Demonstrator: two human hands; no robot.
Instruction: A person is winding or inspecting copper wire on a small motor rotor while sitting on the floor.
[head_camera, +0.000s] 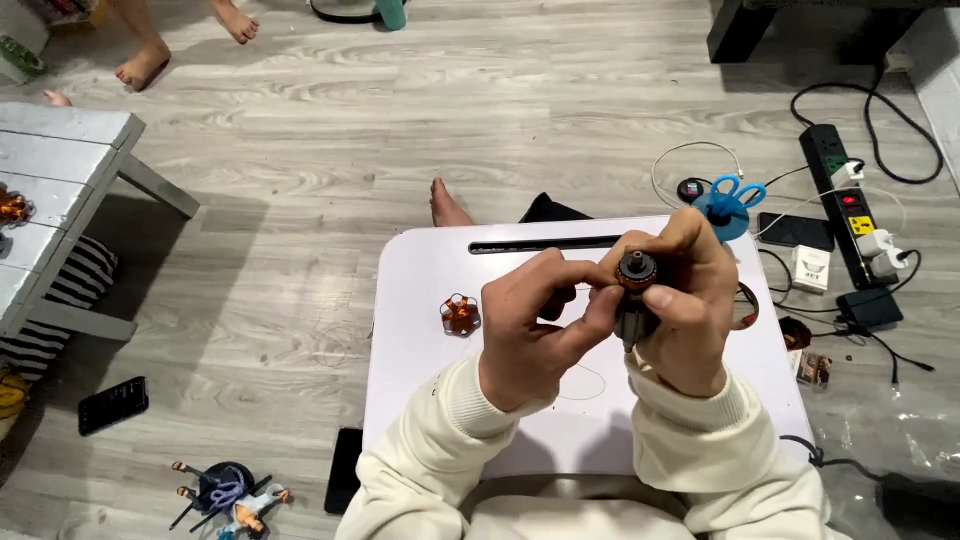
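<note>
Seen from above, a person in cream sleeves sits on a grey wood floor at a white lap tray (420, 400). The right hand (690, 310) is closed around a small motor rotor (636, 290), held upright above the tray's middle, its orange-ringed end facing up. The left hand (530, 335) meets it from the side, thumb and fingertips pinched against the rotor's top. A copper coil (460, 314) lies on the tray, left of the hands. Blue scissors (738, 192) rest at the tray's far right corner, with a power strip (845, 195) beyond on the floor.
</note>
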